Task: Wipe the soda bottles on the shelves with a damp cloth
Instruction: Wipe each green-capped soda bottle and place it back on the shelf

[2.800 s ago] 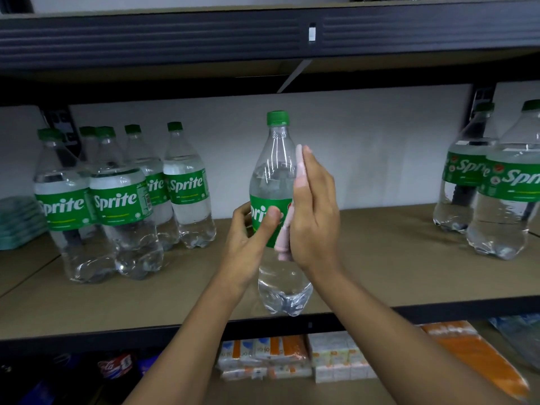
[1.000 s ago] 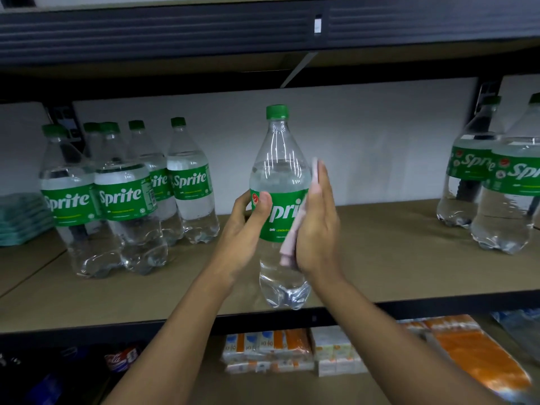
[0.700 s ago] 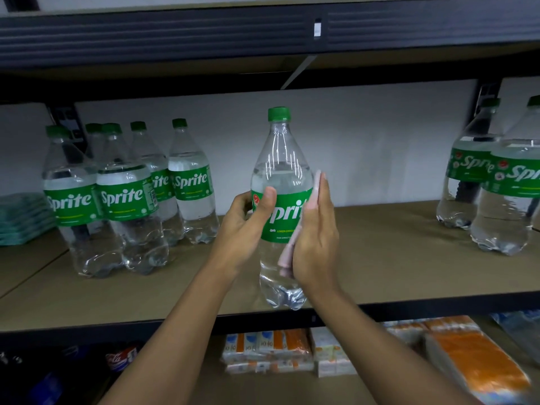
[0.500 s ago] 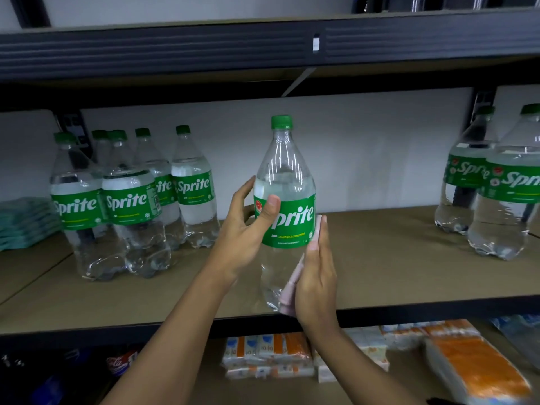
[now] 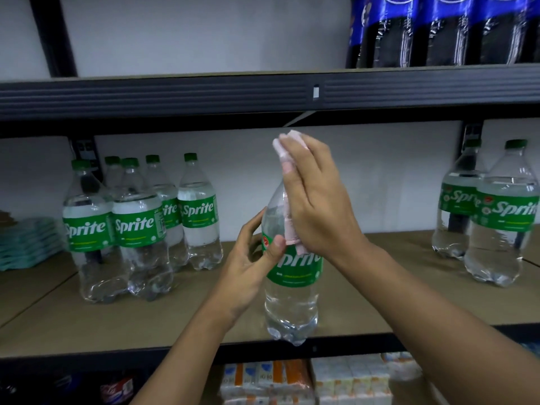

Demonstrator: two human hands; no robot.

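Clear plastic green-labelled Sprite bottle (image 5: 292, 276) upright, centre frame, at shelf front edge. Left hand (image 5: 248, 267) grips its label; right hand (image 5: 312, 200) presses folded pink cloth (image 5: 287, 182) over the neck, nearer the cap.

Glossy clear plastic bottle (image 5: 290, 299), soft pink cloth (image 5: 287, 226), matt brown board shelf (image 5: 163, 323) edged in dark metal.

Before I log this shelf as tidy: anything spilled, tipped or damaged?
Nothing stands out. The Sprite bottles on the shelf stand upright, no spill visible. The left hand steadies one bottle; the right hand presses a pink cloth over its top.
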